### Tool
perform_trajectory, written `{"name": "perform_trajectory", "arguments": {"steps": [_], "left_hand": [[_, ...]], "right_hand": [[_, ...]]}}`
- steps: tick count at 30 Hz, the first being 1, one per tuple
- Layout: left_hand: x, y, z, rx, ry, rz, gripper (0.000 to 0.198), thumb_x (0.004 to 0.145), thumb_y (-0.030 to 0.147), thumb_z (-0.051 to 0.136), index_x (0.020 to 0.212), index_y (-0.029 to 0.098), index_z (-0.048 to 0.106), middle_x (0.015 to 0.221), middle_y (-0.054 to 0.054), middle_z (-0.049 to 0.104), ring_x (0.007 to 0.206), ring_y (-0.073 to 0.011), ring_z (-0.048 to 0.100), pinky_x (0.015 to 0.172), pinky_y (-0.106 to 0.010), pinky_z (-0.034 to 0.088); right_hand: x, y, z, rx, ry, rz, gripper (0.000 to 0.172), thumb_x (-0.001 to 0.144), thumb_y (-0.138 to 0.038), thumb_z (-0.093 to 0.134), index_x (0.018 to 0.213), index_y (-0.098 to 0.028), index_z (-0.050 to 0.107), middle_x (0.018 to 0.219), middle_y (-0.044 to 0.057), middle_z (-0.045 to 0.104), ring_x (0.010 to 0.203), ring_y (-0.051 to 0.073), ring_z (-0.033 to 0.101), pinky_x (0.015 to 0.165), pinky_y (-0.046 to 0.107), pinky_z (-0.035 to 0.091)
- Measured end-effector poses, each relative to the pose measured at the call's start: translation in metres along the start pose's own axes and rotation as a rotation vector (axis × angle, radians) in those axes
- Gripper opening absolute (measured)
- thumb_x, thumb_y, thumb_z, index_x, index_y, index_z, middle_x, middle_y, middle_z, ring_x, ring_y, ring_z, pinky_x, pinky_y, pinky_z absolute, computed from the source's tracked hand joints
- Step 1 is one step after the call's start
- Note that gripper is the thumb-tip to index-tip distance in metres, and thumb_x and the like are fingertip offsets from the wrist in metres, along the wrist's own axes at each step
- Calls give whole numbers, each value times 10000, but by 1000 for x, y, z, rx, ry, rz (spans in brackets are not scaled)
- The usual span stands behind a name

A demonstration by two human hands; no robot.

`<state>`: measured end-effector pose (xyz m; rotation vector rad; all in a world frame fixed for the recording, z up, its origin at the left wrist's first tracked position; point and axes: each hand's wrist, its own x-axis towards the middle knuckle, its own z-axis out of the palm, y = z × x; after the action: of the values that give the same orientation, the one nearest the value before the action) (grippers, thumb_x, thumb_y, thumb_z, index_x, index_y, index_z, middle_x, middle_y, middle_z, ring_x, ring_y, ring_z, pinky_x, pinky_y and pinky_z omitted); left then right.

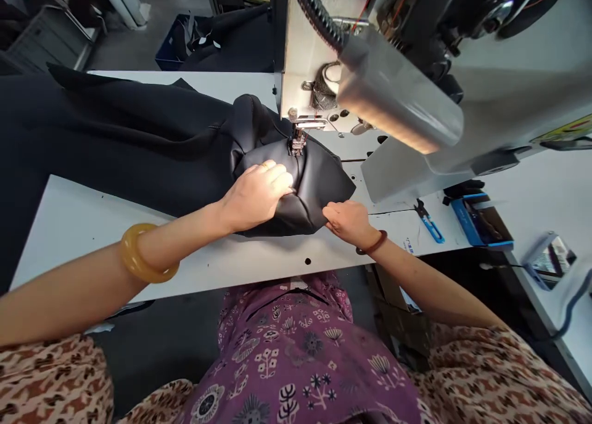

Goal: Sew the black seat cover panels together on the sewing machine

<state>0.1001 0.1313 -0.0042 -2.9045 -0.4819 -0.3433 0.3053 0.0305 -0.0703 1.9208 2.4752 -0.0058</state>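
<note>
Under the foot (pixel 296 145) of the machine (pixel 513 91) I see the black cloth (pixel 185 174), bunched there and running off leftward across the white table (pixel 259 257); my left hand (pixel 259 193) lies on it, fingers curled around a fold just on the near side of the foot; my right hand (pixel 349 220) pinches the cloth's near right edge, fingers tucked in; a lit lamp (pixel 402 94) hangs above; to the right I make out blue snips (pixel 430 222) near a blue box (pixel 462 217).
</note>
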Motion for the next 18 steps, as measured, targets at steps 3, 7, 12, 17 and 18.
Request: {"name": "perform_trajectory", "arguments": {"steps": [3, 7, 12, 17, 18], "left_hand": [[-6, -5, 3, -81, 169, -13, 363, 939, 163, 287, 752, 140, 597, 710, -70, 607, 689, -191, 566, 714, -324, 478], [-12, -15, 6, -87, 264, 53, 326, 949, 207, 336, 745, 155, 584, 690, -55, 589, 645, -179, 531, 670, -304, 472], [-8, -25, 2, 9, 181, 152, 355, 947, 352, 394, 721, 159, 587, 643, -57, 547, 665, -198, 536, 617, -300, 438], [2, -31, -12, 104, -31, 236, 356, 933, 423, 423, 752, 170, 597, 632, -37, 539, 668, -189, 542, 594, -290, 403], [3, -32, -14, 110, -76, 253, 353, 912, 466, 458, 790, 170, 605, 660, -39, 556, 688, -192, 549, 594, -290, 398]], "right_hand": [[9, 15, 24, 27, -67, 81, 101, 818, -158, 501, 752, -146, 577, 771, 79, 641, 677, 162, 545, 557, 285, 205], [0, 30, 12, 101, -59, 32, 223, 883, -325, 494, 736, -167, 547, 740, 34, 632, 669, 148, 558, 552, 264, 272], [5, 18, -62, 293, 398, -217, 736, 730, -761, 502, 1112, -133, 522, 1103, 142, 609, 1017, 249, 561, 802, 344, 441], [42, -2, -88, -109, 366, -413, 368, 923, -473, 416, 855, -158, 593, 833, 69, 619, 781, 190, 551, 750, 344, 398], [45, -2, -85, -167, 386, -425, 333, 942, -396, 402, 785, -164, 581, 776, 53, 608, 722, 170, 533, 721, 331, 386]]}}
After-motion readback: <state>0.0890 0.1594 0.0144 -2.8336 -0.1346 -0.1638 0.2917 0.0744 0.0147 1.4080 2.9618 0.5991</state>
